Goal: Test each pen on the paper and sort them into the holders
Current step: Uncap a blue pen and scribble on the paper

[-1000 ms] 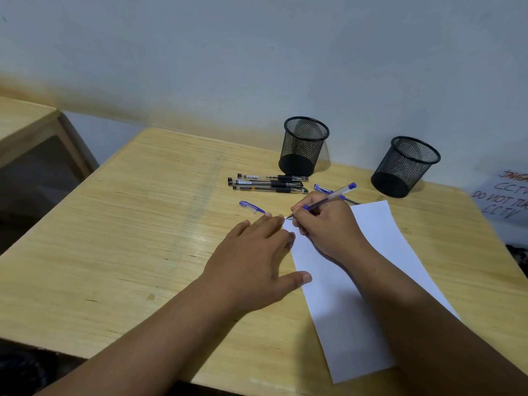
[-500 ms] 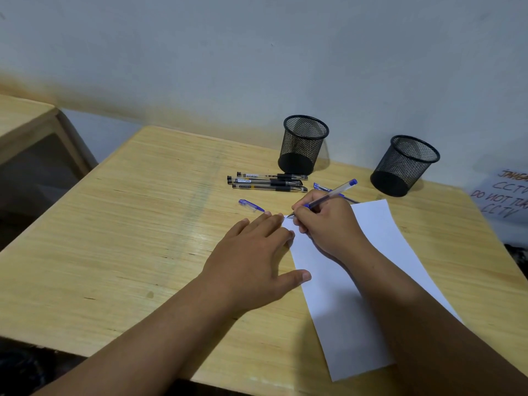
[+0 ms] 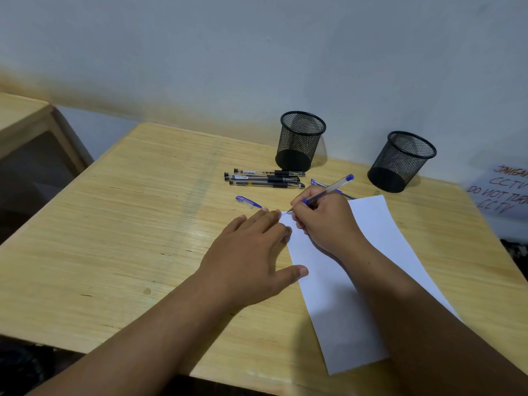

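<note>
My right hand (image 3: 325, 224) grips a blue pen (image 3: 334, 188), its tip on the far left corner of the white paper (image 3: 371, 252), where a faint blue mark shows. My left hand (image 3: 251, 252) lies flat, fingers straight, pressing the paper's left edge. A blue pen cap (image 3: 248, 202) lies on the table beyond my left fingers. Three black pens (image 3: 265, 178) lie side by side in front of the left mesh holder (image 3: 300, 141). Another blue pen (image 3: 317, 183) is partly hidden behind my right hand. The right mesh holder (image 3: 401, 161) stands further right.
The wooden table (image 3: 128, 224) meets a grey wall at the back. A handwritten paper sign (image 3: 503, 192) leans at the far right. Another wooden table (image 3: 25, 121) stands to the left across a gap.
The pen tip has made small strokes at the paper's corner, leaving a faint blue mark. My left hand has stayed in place.
</note>
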